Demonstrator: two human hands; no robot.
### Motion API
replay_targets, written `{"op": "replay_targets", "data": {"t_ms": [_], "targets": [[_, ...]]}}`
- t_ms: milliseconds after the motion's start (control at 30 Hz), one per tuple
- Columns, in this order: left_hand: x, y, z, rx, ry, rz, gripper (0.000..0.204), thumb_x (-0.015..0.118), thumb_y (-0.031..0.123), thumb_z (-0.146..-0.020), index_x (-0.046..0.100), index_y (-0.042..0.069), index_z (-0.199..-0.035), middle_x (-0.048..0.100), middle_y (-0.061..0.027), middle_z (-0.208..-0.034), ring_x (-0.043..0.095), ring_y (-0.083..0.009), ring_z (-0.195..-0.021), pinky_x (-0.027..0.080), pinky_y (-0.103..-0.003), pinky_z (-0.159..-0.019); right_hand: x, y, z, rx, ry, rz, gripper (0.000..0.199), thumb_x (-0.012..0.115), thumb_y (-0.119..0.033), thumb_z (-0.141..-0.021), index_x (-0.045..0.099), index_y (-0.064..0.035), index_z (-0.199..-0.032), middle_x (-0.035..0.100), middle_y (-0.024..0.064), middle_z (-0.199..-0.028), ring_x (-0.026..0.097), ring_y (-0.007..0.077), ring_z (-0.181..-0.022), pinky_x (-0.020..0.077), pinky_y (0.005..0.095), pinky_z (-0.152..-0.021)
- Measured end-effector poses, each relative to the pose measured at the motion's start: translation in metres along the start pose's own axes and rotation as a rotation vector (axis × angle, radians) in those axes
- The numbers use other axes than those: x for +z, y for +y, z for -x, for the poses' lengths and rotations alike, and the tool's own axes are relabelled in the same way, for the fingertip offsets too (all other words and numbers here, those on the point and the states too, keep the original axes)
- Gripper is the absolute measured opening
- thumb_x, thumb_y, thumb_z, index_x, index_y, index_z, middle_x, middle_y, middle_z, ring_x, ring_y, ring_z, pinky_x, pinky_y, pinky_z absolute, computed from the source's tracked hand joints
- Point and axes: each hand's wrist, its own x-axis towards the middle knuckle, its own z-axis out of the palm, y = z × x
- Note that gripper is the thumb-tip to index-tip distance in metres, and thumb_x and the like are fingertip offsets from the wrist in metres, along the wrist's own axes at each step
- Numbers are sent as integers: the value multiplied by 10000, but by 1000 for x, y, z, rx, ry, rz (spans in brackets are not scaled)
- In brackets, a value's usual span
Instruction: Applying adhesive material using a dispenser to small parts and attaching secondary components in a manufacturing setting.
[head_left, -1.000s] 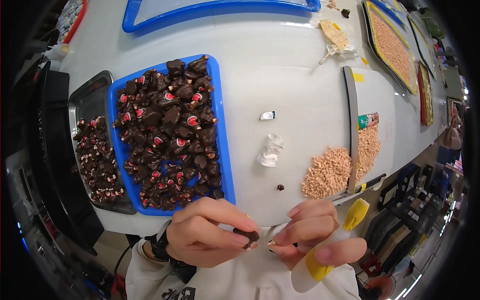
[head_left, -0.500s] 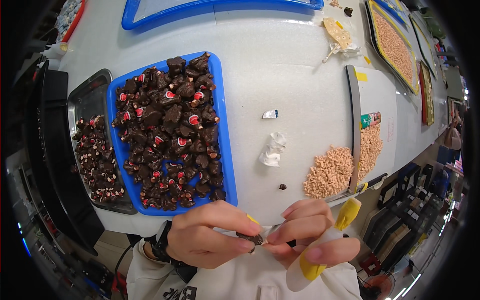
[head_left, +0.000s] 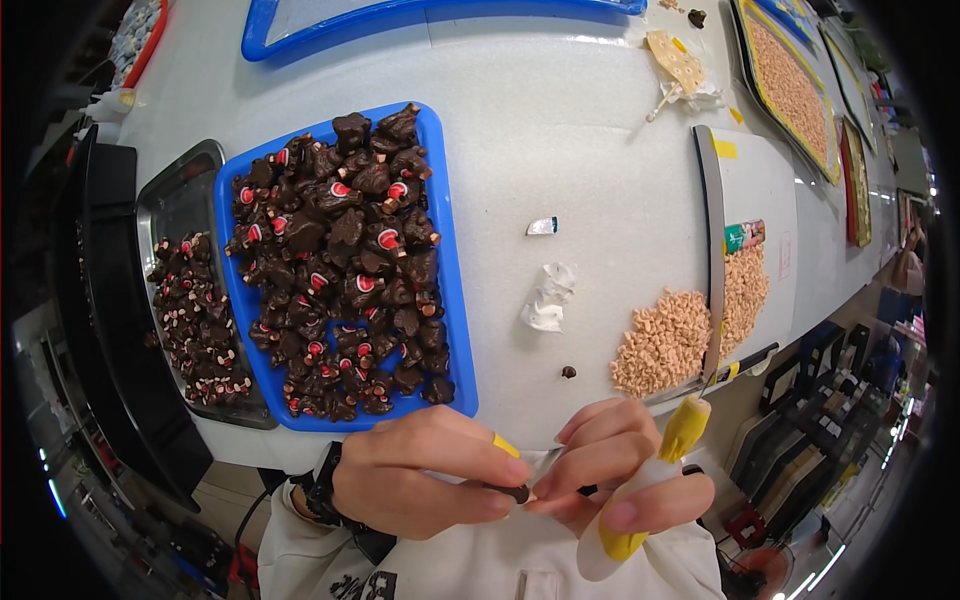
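Note:
Low in the picture, my left hand (head_left: 425, 470) pinches a small dark brown figure piece (head_left: 517, 493) between thumb and fingertips. A yellow band (head_left: 506, 446) is wrapped round one of its fingers. My right hand (head_left: 605, 460) is closed on a white squeeze bottle (head_left: 655, 474) whose tip is wrapped in yellow tape (head_left: 685, 432); the tip points up and away. Its other fingertips come together right at the end of the brown piece. Whether they pinch a tiny part there is hidden. Most of the brown piece is covered by my left fingers.
A blue tray (head_left: 462, 350) of dark brown figures with red and white patches stands left, beside a metal tray (head_left: 160, 205) of smaller ones. Small beige pieces (head_left: 662, 345) lie heaped at right by a white board (head_left: 770, 200). Crumpled white tissue (head_left: 548, 300) lies mid-table.
The brown piece has turned in my left fingers and less of it shows. My left fingers have closed in slightly; the bottle has barely moved in my right hand.

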Motion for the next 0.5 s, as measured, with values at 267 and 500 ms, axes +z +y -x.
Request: {"op": "replay_targets", "data": {"t_ms": [267, 500], "targets": [[-1, 3, -2, -22, -13, -20, 189, 724, -59, -643, 682, 35, -802, 643, -82, -919, 624, -203, -756, 506, -270, -611, 7, 0, 2, -15, 96, 65, 371, 684, 12, -622, 492, -74, -928, 613, 141, -867, 504, 214, -690, 450, 318, -621], [-2, 5, -3, -48, -42, -55, 204, 729, -52, -643, 687, 34, -823, 633, -70, -945, 619, -184, -776, 504, -266, -624, 2, -4, 3, 13, 71, 94, 322, 661, -1, -654, 502, -68, -927, 616, 153, -885, 501, 217, -689, 449, 318, -628]]}}
